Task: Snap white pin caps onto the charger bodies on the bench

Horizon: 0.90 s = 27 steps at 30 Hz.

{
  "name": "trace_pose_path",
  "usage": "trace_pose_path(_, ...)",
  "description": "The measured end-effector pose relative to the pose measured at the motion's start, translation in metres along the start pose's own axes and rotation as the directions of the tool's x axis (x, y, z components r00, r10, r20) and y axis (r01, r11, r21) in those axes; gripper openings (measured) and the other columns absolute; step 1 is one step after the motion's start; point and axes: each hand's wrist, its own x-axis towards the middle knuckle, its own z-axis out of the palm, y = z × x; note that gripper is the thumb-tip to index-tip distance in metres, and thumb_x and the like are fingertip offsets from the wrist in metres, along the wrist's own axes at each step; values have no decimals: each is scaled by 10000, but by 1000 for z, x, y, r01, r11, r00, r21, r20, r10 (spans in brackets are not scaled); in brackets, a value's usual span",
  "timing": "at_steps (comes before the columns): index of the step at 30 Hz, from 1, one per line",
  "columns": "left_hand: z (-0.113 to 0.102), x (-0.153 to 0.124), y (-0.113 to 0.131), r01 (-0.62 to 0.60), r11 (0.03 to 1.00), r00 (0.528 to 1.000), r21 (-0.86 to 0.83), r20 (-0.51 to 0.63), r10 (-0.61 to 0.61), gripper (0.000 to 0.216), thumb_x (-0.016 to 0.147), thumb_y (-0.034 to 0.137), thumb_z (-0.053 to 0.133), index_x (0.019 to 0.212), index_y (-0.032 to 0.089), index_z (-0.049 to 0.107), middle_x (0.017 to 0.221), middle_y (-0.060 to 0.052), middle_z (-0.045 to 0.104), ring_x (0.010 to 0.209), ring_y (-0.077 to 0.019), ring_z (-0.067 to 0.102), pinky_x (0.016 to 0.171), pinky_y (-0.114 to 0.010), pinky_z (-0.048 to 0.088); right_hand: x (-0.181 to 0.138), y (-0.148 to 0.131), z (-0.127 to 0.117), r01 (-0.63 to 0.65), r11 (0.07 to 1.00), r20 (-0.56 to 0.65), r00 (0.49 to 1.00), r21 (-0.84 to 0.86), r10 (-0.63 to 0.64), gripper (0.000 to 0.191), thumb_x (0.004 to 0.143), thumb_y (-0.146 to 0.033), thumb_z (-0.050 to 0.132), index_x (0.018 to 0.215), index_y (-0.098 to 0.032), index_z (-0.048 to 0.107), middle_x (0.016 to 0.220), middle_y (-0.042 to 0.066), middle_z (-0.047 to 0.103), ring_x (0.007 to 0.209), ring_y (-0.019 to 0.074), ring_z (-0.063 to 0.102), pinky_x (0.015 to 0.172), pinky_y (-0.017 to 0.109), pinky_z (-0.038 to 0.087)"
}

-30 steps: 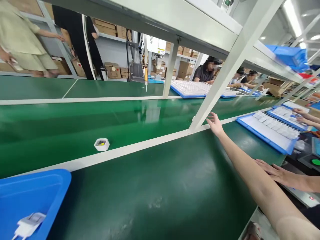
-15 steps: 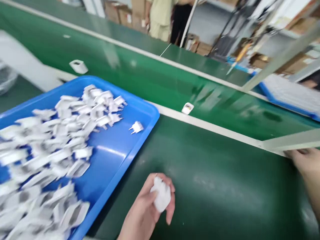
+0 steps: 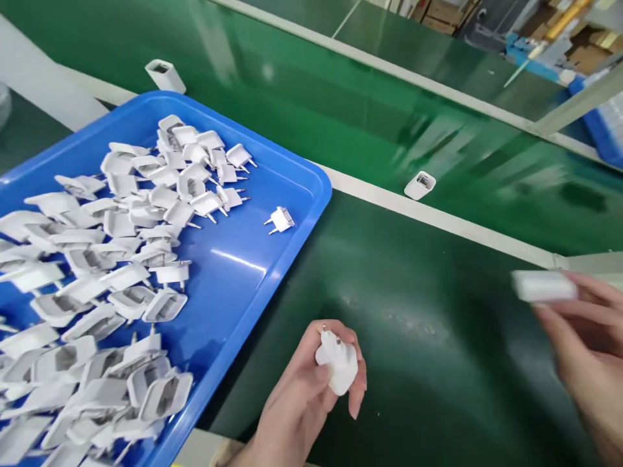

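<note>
My left hand (image 3: 304, 395) is low in the middle, above the dark green mat, and grips a white plug part (image 3: 337, 364) with a metal pin pointing up. My right hand (image 3: 581, 340) is at the right edge, blurred, with its fingers closed on a white housing (image 3: 542, 285). A blue tray (image 3: 287, 250) to the left of my left hand holds several white plug parts (image 3: 126, 259); one lies apart from the heap (image 3: 281, 220).
A green conveyor belt (image 3: 341, 110) runs behind the mat. One white housing (image 3: 419, 185) sits at the belt's near edge and another (image 3: 165, 75) beyond the tray. White rails (image 3: 438, 219) border the belt. A frame post (image 3: 579, 104) stands at the upper right.
The view swung down and left from the conveyor to the tray. My right hand has come back from the frame post with a white housing in it. My left hand keeps its plug part.
</note>
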Motion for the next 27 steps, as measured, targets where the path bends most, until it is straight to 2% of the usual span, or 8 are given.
trace_pose_path(2,3,-3,4,4,1000,1000,27,-14,-4,228,973,386,620,1106,205,657,1021,-60,569,777,-162,568,695,-270,440,3,-27,19,133,974,156,974,185,-162,206,952,-320,721,1099,-464,719,1303,79,640,1077,401,688,844,660,606)
trace_pose_path(5,4,-7,6,17,1000,1000,26,-25,-17,213,986,360,584,1107,202,658,1034,-67,548,834,-181,563,686,-267,460,17,-59,47,310,897,329,851,315,-410,159,1009,-181,626,1087,-301,694,1399,123,561,1046,323,678,834,552,626)
trace_pose_path(10,1,-9,4,44,969,999,-244,-13,-49,236,1006,320,551,1147,178,676,1053,-89,542,871,-189,565,672,-253,503,43,-76,49,428,829,421,718,359,-554,98,1030,-180,599,1017,-243,673,1500,134,457,1259,363,552,961,563,554)
trace_pose_path(14,4,-12,3,43,945,999,-326,-3,-46,290,1007,332,555,1193,157,694,1086,-107,552,881,-188,565,695,-259,531,80,-58,51,311,883,166,907,350,-386,49,991,-290,667,964,-266,633,1302,107,584,1196,345,588,1017,568,514)
trace_pose_path(16,7,-14,3,42,954,999,-297,10,-41,317,1007,352,551,1202,149,698,1067,-109,551,852,-182,553,688,-264,533,103,-40,70,228,940,54,967,255,-249,206,972,-370,692,1149,-272,648,1291,143,577,1288,376,520,1062,588,474)
trace_pose_path(19,12,-15,2,40,968,999,-248,33,-33,358,1015,389,545,1238,151,692,1025,-106,546,832,-184,546,667,-263,533,134,-11,112,51,989,147,987,138,-71,586,938,-447,713,1464,-250,547,1468,203,448,1435,425,364,1137,651,383)
trace_pose_path(23,15,-17,-1,43,978,997,-206,64,-30,344,1024,377,543,1242,155,690,1011,-101,534,829,-179,540,655,-255,534,155,14,152,-4,993,248,968,120,-26,240,875,-310,694,1092,-218,741,1187,143,651,1227,386,570,1112,621,424)
trace_pose_path(27,17,-22,-4,31,984,996,-177,88,-16,305,1015,315,534,1235,165,684,1020,-100,532,866,-194,560,656,-253,527,149,8,148,7,983,139,990,182,-33,146,849,-220,609,960,-211,703,994,101,699,1001,311,667,999,520,527)
